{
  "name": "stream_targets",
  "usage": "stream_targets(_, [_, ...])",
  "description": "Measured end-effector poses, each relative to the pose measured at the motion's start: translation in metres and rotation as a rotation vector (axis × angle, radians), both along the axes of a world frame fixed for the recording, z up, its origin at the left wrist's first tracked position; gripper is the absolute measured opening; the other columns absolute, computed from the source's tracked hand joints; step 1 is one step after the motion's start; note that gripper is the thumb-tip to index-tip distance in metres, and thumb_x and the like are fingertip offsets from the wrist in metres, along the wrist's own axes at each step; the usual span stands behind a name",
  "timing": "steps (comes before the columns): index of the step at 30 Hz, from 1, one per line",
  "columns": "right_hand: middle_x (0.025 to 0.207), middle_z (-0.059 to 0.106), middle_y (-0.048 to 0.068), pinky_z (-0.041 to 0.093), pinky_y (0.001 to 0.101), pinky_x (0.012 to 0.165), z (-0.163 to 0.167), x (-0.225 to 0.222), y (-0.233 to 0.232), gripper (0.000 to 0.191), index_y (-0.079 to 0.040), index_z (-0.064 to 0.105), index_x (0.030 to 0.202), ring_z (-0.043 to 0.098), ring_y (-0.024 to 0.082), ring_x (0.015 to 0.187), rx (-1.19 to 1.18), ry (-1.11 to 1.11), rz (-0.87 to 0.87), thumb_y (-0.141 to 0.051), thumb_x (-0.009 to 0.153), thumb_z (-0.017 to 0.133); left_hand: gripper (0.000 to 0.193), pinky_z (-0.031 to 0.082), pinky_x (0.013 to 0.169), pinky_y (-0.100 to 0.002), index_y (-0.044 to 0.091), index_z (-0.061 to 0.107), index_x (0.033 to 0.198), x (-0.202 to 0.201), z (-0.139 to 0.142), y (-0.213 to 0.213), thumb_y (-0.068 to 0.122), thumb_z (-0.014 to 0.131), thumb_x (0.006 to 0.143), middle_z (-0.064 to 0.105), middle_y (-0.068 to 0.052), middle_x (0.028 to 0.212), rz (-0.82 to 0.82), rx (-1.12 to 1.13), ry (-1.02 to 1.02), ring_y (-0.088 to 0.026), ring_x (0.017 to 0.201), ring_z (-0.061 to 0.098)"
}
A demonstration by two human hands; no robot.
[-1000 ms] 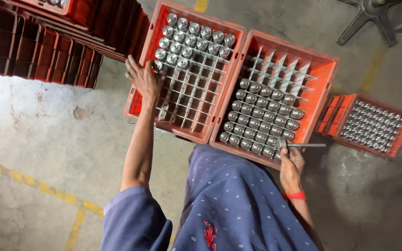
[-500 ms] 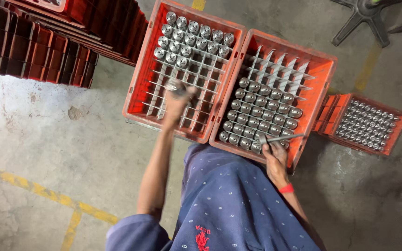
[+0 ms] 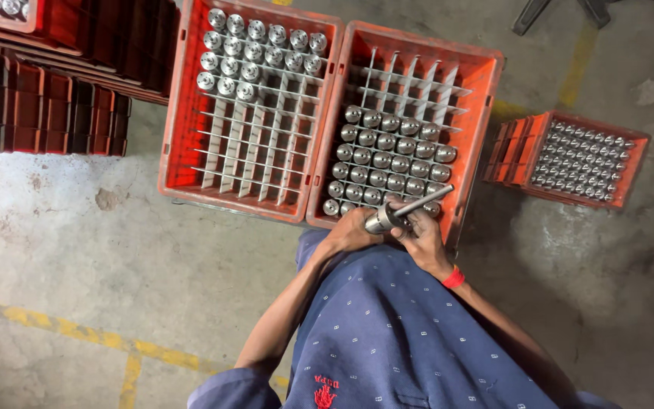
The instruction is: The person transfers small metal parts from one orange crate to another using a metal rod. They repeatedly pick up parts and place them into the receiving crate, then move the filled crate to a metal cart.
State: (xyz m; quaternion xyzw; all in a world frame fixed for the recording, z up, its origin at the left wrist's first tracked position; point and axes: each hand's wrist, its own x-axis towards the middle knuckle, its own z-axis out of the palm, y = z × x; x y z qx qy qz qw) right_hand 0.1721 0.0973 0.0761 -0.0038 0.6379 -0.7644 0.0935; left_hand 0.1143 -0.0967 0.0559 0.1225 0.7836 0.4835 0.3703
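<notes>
Crates (image 3: 486, 83) w/ metal cylinders (image 3: 387, 155)

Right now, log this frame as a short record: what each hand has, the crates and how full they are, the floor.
left hand: grip on the thick end of a metal shaft part
right hand: holds the same part from the other side; red wristband
right crate: orange, divider grid, near rows filled with metal parts, far rows vacant
left crate: orange, parts only in the far rows
small crate: lower on the floor to the right, full of parts
floor: concrete, yellow line
</notes>
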Motion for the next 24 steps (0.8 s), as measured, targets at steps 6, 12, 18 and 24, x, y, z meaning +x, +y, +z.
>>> stream_targets(6, [0.140, 0.062, 0.015, 0.050, 0.0342, 0.108, -0.025, 0.003, 0.047, 0.050, 0.003, 0.056, 0.138, 0.061, 0.021, 0.128, -0.015, -0.172, -0.027, -0.009, 0.093, 0.074, 0.049, 0.057, 0.080, -0.041, 0.005, 0.071, 0.113, -0.007, -0.006, 0.018, 0.035, 0.084, 0.078, 0.078, -0.018, 0.096, -0.102, 0.258, -0.089, -0.031, 0.089, 0.074])
stream_targets(12, [0.128, 0.067, 0.009, 0.049, 0.0268, 0.099, -0.041, -0.004, 0.096, 0.038, 0.005, 0.059, 0.138, 0.062, 0.014, 0.113, -0.040, -0.081, -0.615, 0.003, 0.101, 0.065, 0.072, 0.057, 0.078, -0.049, 0.007, 0.052, 0.141, -0.071, -0.040, 0.071, 0.054, 0.073, 0.090, 0.075, -0.022, 0.102, -0.092, -0.141, 0.407, -0.038, 0.091, 0.073])
stream_targets(18, [0.125, 0.068, 0.008, 0.048, 0.0271, 0.102, -0.042, 0.012, 0.110, 0.039, 0.003, 0.058, 0.133, 0.062, 0.013, 0.113, -0.051, -0.145, -0.679, 0.004, 0.095, 0.066, 0.064, 0.058, 0.091, -0.048, 0.011, 0.044, 0.151, -0.116, -0.053, 0.131, 0.009, 0.059, 0.089, 0.061, -0.022, 0.130, -0.051, 0.015, 1.028, -0.040, 0.103, 0.070])
stream_targets(24, [0.123, 0.068, 0.008, 0.050, 0.0295, 0.100, -0.046, 0.031, 0.088, 0.034, 0.002, 0.060, 0.133, 0.063, 0.015, 0.111, -0.085, -0.193, -0.642, 0.000, 0.099, 0.066, 0.031, 0.055, 0.087, -0.045, 0.009, 0.065, 0.126, -0.103, -0.022, 0.091, 0.008, 0.069, 0.095, 0.067, -0.017, 0.117, 0.262, 0.226, 0.729, -0.038, 0.103, 0.068])
